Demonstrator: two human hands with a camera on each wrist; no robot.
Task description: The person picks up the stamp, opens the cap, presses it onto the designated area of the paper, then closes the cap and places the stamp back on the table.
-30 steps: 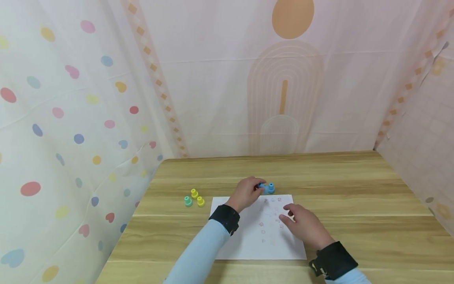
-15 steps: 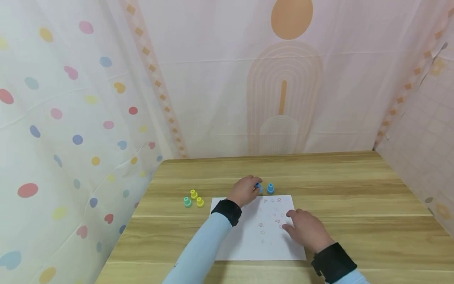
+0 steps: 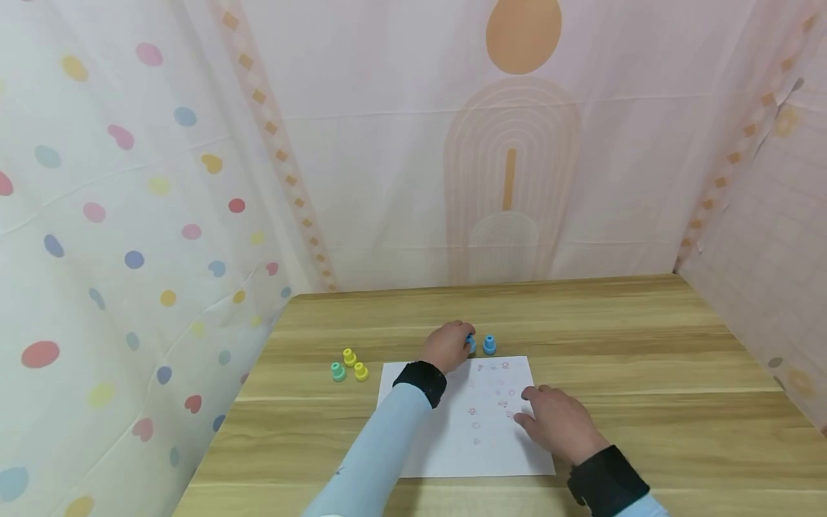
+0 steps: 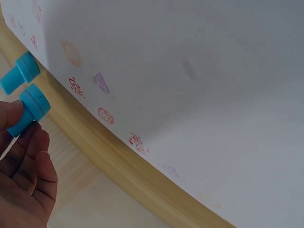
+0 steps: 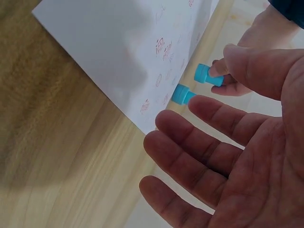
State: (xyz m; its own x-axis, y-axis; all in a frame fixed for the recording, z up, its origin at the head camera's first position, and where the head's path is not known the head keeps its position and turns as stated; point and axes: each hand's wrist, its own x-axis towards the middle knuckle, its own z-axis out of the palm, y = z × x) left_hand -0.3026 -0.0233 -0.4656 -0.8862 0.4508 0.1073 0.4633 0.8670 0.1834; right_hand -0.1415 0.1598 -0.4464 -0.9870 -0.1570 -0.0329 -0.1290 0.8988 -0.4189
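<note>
The right hand [image 3: 561,425] lies nearest, palm down on the lower right part of the paper [image 3: 452,438], its grip loose: fingers straight and spread, holding nothing. In the right wrist view the same hand [image 5: 237,156] shows an open palm with the fingers apart.

The paper is a white sheet lying flat on the wooden bench [image 3: 646,373]. Its far half carries small stamped marks in red, pink and pale purple, among them rings and little flower-like shapes; the left wrist view shows these marks [image 4: 105,115] running close along the sheet's far edge.

Just past that far edge, the left hand [image 3: 447,346] has its grip closed on a blue stamp [image 3: 471,344], pinching the narrow handle between the fingertips [image 4: 29,142]. The stamp [image 4: 29,108] is light blue plastic, a thin stem widening to a round head with a groove round it, and it sits at the paper's edge. A 2nd blue stamp [image 3: 489,345] of the same shape stands just beside it, to its right and apart from the hand.

To the left on the bench, well apart from the paper, stand 2 yellow stamps [image 3: 354,364] and 1 green stamp [image 3: 338,371], close together.
</note>
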